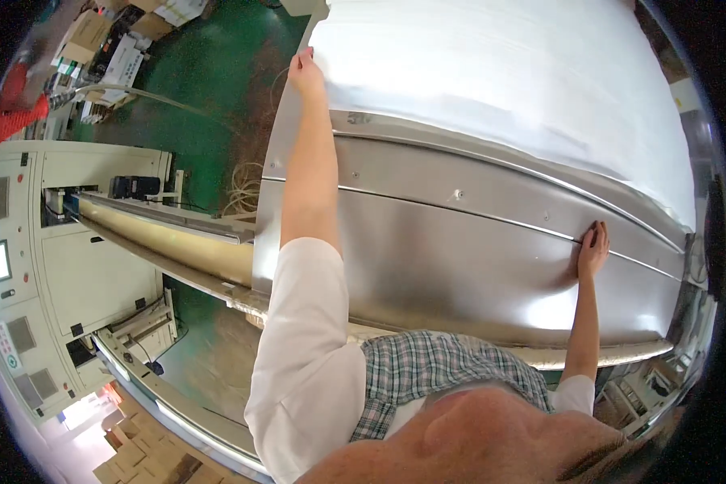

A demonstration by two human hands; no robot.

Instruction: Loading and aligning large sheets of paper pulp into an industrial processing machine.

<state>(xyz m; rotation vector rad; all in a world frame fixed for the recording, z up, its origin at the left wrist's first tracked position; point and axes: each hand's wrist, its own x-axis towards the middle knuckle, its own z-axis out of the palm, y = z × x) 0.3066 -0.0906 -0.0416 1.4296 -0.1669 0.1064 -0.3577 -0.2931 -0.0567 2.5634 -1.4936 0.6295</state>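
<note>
A broad white sheet of soft-looking material (pixel 500 73) lies across the far part of a shiny metal machine table (pixel 443 250). My left arm stretches far forward, and my left hand (pixel 305 74) is closed in a pinch at the sheet's near left corner. Its fingertips are small in view, so the grip's detail is hard to see. To the right, my right hand (pixel 594 248) rests on the metal table beside a long seam, its fingers slightly bent and nothing visible in them. The sheet's near edge lies just beyond a raised metal strip (pixel 492 153).
On the left stands a cream machine cabinet (pixel 97 266) with a small screen, joined to the table by a long yellowish roller or beam (pixel 169 238). Cardboard boxes (pixel 89 36) and a red coiled hose (pixel 12 125) are at the upper left. More cartons (pixel 149 452) stand lower left.
</note>
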